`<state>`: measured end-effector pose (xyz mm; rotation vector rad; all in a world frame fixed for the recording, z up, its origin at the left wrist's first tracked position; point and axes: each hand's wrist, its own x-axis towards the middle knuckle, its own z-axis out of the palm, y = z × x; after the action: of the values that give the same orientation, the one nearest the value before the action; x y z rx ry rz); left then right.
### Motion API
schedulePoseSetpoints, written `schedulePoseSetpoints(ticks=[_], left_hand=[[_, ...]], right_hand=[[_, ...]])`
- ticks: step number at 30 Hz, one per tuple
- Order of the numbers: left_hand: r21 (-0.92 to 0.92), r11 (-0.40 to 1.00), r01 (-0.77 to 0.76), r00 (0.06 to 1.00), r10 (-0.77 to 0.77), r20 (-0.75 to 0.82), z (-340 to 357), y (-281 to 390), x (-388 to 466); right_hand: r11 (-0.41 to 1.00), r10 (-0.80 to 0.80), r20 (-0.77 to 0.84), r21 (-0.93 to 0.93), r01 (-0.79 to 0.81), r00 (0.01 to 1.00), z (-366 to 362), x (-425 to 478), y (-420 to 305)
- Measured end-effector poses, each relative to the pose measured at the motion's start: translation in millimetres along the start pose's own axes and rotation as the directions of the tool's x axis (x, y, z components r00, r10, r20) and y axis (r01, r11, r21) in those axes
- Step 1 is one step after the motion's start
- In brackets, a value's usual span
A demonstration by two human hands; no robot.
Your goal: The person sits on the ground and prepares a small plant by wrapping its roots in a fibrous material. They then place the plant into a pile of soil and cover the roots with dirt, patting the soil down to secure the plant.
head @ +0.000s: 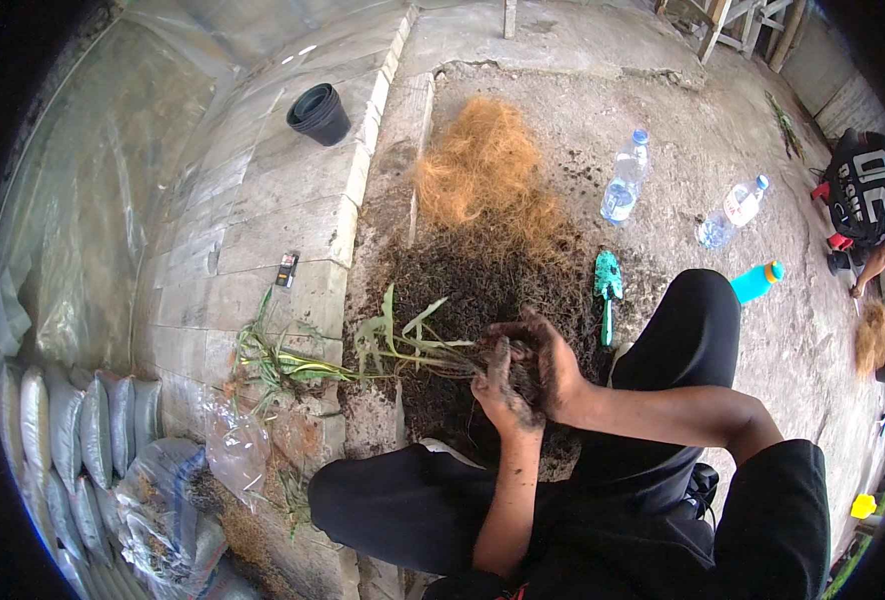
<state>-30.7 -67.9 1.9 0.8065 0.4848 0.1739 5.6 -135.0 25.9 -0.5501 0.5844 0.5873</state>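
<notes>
Both my hands, smeared with dark soil, cup a clump of soil and roots (525, 375) at the base of a leafy green plant (405, 349). My left hand (508, 397) wraps the near side, fingers curled over the clump. From the other side my right hand (559, 364) presses against it. The plant lies almost sideways, its leaves pointing left. Under my hands spreads a heap of dark potting soil (442, 277), and brown coconut fibre (487, 165) is piled at its far end. A turquoise hand trowel (607, 285) lies at the heap's right edge.
Nested black pots (320, 114) and more uprooted plants (262, 356) lie on the block ledge at left. Filled plastic bags (82, 435) are stacked lower left. Two clear water bottles (626, 176) and a turquoise bottle (757, 282) are at right. A co-worker (866, 195) crouches at far right.
</notes>
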Motion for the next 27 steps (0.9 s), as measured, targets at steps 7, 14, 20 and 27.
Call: schedulePoseSetpoints(ticks=[7,14,20,27], left_hand=[[0.064,0.998,0.009,0.997,-0.005,-0.073,-6.9,-14.4,-8.1],[0.005,0.996,-0.090,0.995,0.090,0.042,-8.2,3.2,4.6],[0.240,0.877,-0.417,0.902,0.367,0.226,-10.6,11.5,9.3],[0.416,0.882,-0.224,0.972,0.232,0.031,-37.8,-2.4,35.7]], right_hand=[[0.422,-0.523,0.211,-0.777,0.466,0.826,-9.9,-17.6,14.1],[1.000,0.005,0.212,0.011,-0.008,0.977,1.6,3.1,-0.9],[1.000,0.010,0.121,-0.019,-0.008,0.993,17.4,-12.1,-4.3],[0.982,-0.008,0.077,-0.190,0.022,0.997,0.0,4.5,-2.0]])
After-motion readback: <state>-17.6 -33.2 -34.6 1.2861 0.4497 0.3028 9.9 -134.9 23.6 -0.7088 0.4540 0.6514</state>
